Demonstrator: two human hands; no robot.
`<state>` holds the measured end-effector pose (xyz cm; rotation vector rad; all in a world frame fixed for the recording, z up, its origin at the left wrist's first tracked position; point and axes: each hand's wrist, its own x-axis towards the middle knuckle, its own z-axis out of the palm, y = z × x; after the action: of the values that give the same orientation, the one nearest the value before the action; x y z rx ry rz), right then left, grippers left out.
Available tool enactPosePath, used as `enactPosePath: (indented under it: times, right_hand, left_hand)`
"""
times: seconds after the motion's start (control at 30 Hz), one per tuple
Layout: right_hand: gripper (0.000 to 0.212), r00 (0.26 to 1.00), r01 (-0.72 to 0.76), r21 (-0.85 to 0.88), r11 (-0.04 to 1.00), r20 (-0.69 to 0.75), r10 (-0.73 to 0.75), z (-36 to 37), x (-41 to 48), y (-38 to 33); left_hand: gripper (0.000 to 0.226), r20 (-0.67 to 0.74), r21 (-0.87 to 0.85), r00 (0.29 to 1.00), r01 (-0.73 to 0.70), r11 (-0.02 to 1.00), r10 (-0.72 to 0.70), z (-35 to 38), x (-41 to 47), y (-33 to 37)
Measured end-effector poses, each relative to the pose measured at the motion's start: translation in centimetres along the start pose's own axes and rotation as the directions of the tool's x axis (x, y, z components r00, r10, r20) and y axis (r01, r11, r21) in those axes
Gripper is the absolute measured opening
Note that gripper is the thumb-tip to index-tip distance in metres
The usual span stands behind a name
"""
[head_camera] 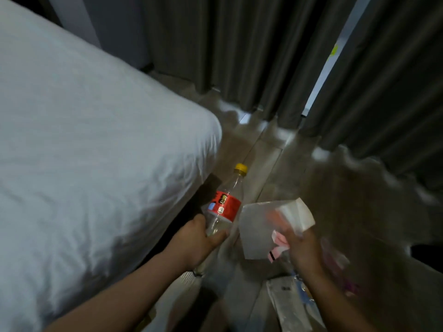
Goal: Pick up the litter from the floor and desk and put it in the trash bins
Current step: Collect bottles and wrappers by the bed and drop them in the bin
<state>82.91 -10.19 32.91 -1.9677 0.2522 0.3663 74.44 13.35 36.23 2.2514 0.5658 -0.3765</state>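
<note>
Head view, both hands loaded with litter. Nearest, below the right forearm, a clear wrapper [287, 305] lies on the floor [266, 152], blurred and not yet gathered. The left hand [194, 243] grips the lower body of a clear bottle [224, 207] with a red label, fingers wrapped round it, yellow cap [241, 169] pointing away from the person; the grip low on the barrel probably serves for carrying rather than opening. Just beside it, the right hand [302, 245] holds a bunch of white paper [259, 233] with a pink-striped scrap [278, 246]; motion blur hides the exact lie of the fingers. Holding several pieces at once suggests collecting before one trip to a bin. No trash bin is in view. Left of the left hand rises the bed [84, 140]; beyond both hands hang grey curtains [239, 44].
</note>
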Motion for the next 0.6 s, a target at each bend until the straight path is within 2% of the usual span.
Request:
enactPosePath:
  times: [0.07,0.2,0.27,0.33,0.43,0.6]
  right_hand:
    - [0.016,1.0,-0.003,0.029,1.0,0.007,0.003,-2.6,-3.3,-4.2]
    - [0.029,0.998,-0.041,0.082,0.996,0.041,0.037,-9.5,-11.0,-12.3]
    - [0.02,0.998,-0.055,0.083,0.995,0.017,0.054,-13.4,-14.5,-16.0]
    - [0.017,0.997,-0.069,0.104,0.992,-0.032,0.073,-17.1,-17.4,-19.6]
    - [0.028,0.985,-0.084,0.166,0.983,-0.133,0.107,-22.5,-20.7,-25.2]
    - [0.017,0.963,-0.012,0.248,0.969,-0.258,0.078,-30.4,-24.4,-33.5]
  left_hand:
    - [0.054,-0.016,-0.037,1.0,0.024,0.999,-0.025,-2.8,-3.0,3.5]
    - [0.045,-0.044,-0.041,0.999,0.024,0.999,-0.026,-8.0,-10.3,11.3]
    - [0.044,-0.067,-0.043,0.998,0.006,0.999,-0.009,-10.7,-14.1,15.5]
    - [0.042,-0.069,-0.104,0.998,0.001,0.995,-0.008,-13.2,-17.2,20.1]
    - [0.04,-0.092,-0.179,0.996,-0.034,0.983,0.018,-16.7,-21.4,26.9]
    - [0.038,-0.171,-0.234,0.977,-0.166,0.958,0.127,-20.2,-25.6,36.4]
